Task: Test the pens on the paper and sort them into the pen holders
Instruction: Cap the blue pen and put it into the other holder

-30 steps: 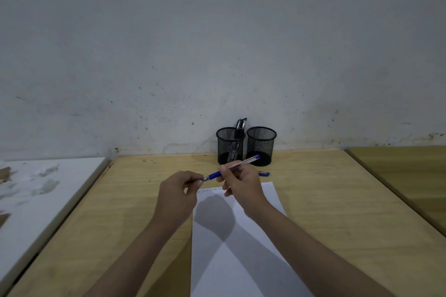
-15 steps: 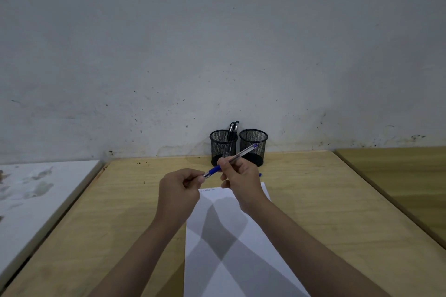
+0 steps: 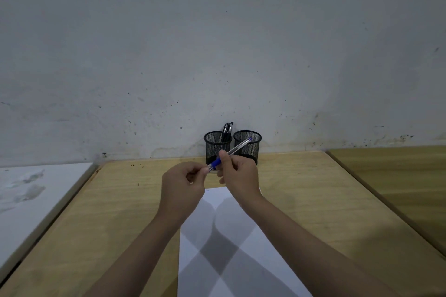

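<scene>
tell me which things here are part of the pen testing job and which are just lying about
Part of the job: blue pen held by both hands, paper, left pen holder with dark pens, right pen holder.

Lying about: white board, neighbouring table.

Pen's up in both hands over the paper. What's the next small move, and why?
Probably bring the pen tip down to the paper and scribble. The right hand holds its barrel, the left hand pinches the tip end, perhaps the cap, and the pen is not on the sheet.
</scene>
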Demonstrator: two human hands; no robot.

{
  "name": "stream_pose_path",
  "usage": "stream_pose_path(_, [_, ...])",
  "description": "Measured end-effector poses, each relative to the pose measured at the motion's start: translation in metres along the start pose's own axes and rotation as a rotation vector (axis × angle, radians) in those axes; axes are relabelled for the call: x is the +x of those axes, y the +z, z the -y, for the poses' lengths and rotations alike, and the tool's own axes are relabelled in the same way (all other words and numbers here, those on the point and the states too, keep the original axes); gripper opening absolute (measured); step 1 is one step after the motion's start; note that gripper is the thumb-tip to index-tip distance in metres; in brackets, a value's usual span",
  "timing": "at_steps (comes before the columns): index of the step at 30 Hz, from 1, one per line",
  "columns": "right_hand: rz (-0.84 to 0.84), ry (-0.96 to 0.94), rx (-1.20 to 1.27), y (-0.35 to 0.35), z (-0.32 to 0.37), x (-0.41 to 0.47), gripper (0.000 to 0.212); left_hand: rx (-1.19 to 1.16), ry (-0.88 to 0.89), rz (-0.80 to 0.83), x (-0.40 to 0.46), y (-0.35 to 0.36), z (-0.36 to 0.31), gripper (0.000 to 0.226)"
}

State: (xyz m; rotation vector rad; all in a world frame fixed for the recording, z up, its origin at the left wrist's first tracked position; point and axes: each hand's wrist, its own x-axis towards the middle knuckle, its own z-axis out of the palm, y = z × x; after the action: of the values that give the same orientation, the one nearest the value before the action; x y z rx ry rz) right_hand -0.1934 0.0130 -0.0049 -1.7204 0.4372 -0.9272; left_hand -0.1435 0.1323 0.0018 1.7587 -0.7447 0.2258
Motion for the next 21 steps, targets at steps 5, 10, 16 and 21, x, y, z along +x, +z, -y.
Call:
stream_pose_path(5, [-0.100, -0.548, -0.292, -0.016, -0.008, 0.007, 0.017, 0.073, 0.006, 0.059, 0.011, 0.004, -0.001, 0.010])
stream_pose_path(10, [0.115, -0.698, -0.499, -0.038, -0.023, 0.021, 0.019, 0.170, 0.110, 0.096, 0.020, 0.007, -0.004, 0.009])
stream_pose_path(16, [0.063, -0.825, -0.642, -0.051, -0.031, 0.038, 0.007, 0.100, 0.191, 0.097, 0.031, 0.022, -0.013, 0.010])
stream_pose_path(21, [-0.037, -0.697, -0.565, -0.069, -0.028, 0.065, 0.007, 0.108, 0.211, 0.038, 0.048, 0.041, -0.010, 0.028])
